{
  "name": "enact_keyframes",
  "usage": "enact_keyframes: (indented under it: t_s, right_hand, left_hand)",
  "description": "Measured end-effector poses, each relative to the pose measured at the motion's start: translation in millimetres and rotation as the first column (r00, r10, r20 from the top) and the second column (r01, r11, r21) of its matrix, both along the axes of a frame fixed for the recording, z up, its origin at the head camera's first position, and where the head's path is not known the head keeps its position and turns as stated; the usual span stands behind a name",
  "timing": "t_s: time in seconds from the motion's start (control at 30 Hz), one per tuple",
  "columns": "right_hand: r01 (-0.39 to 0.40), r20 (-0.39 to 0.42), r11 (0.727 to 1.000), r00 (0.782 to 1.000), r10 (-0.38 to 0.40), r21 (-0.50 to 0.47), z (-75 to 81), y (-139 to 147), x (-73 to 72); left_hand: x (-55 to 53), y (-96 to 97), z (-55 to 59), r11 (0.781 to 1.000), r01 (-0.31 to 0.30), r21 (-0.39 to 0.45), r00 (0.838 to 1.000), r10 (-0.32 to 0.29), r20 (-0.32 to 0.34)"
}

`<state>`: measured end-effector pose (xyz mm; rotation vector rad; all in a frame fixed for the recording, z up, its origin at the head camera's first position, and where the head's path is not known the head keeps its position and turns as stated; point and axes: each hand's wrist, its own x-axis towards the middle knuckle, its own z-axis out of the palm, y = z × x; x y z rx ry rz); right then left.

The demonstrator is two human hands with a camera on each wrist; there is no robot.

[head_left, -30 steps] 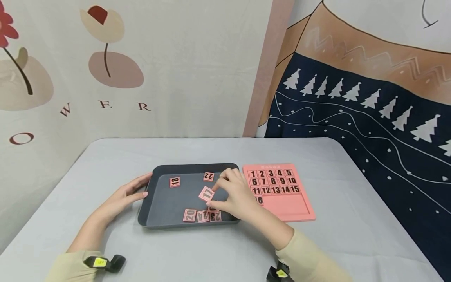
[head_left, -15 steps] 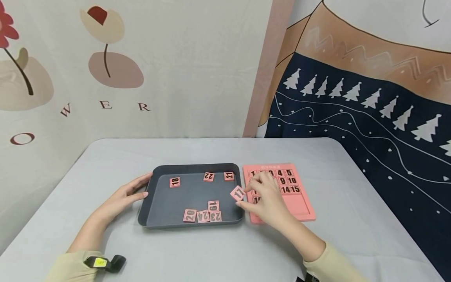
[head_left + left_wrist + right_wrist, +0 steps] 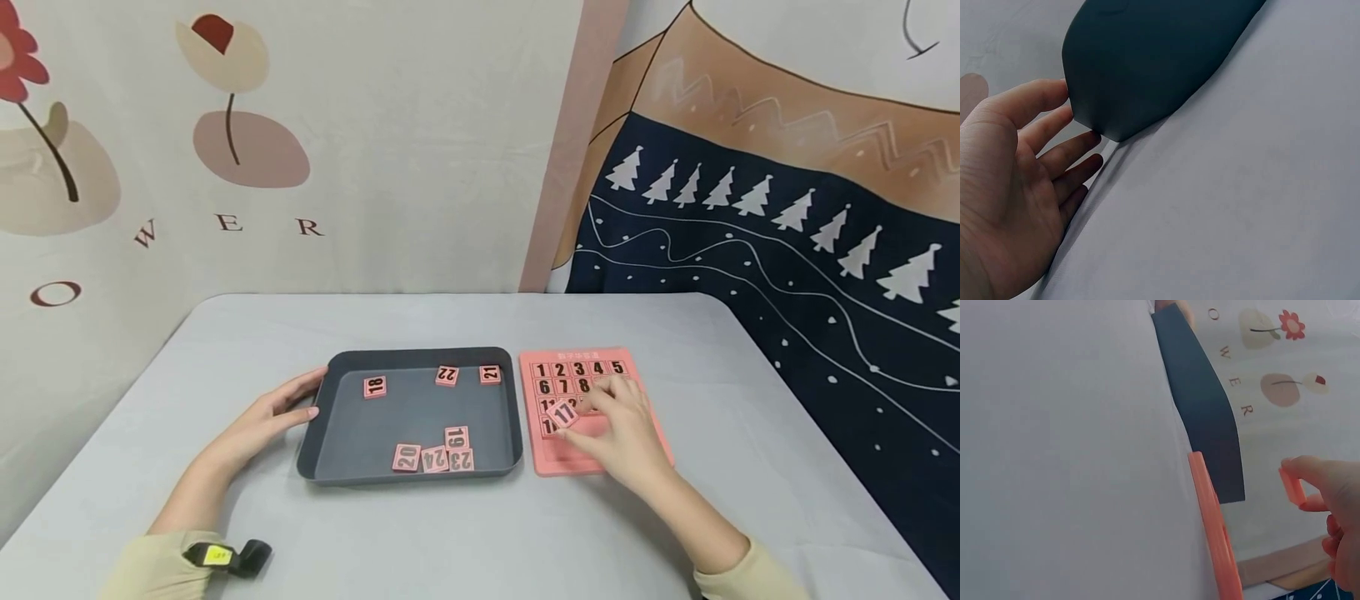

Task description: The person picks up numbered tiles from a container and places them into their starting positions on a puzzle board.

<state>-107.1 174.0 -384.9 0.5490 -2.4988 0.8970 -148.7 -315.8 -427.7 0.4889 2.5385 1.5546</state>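
My right hand (image 3: 628, 429) pinches a pink number tile marked 17 (image 3: 562, 413) between thumb and index finger. The tile is held tilted over the left part of the pink number board (image 3: 562, 460). Seen edge-on in the right wrist view, the tile (image 3: 1293, 486) is up above the board (image 3: 1213, 531). Rows of tiles fill the board's upper part, partly covered by the hand. At the left end of a dark grey tray (image 3: 352, 446), my left hand (image 3: 258, 423) touches the rim with fingers extended. The left wrist view shows its fingertips against the tray's corner (image 3: 1122, 69).
Inside the tray lie tile 18 (image 3: 375, 387), tile 22 (image 3: 447, 376) and tile 21 (image 3: 490, 375). Several more, including tile 20 (image 3: 407, 457) and tile 19 (image 3: 456, 437), sit near its front wall. A white cloth covers the table (image 3: 420, 542); patterned curtains hang behind.
My right hand has carried tile 17 rightward from above the tray to above the board, uncovering tiles 21 and 19. The left hand has stayed at the tray's edge.
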Motion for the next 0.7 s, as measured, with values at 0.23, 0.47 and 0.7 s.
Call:
enact_keyframes:
  t_s: [0.23, 0.47, 0.7]
  right_hand:
    - [0.064, 0.005, 0.997, 0.998, -0.064, 0.039, -9.3, 14.0, -1.1]
    - [0.123, 0.076, 0.991, 0.989, -0.126, 0.048, -19.4, 19.0, -2.1]
    - [0.149, 0.130, 0.984, 0.978, -0.161, 0.094, -30.4, 18.3, -3.3]
  left_hand:
    - [-1.6, 1.9, 1.0, 1.000, 0.003, 0.010, 1.000, -0.003, 0.006]
    - [-2.5, 2.6, -0.2, 1.000, 0.007, 0.021, 1.000, -0.007, 0.008]
    - [-2.3, 1.5, -0.6, 1.000, 0.011, 0.026, 1.000, -0.011, 0.005]
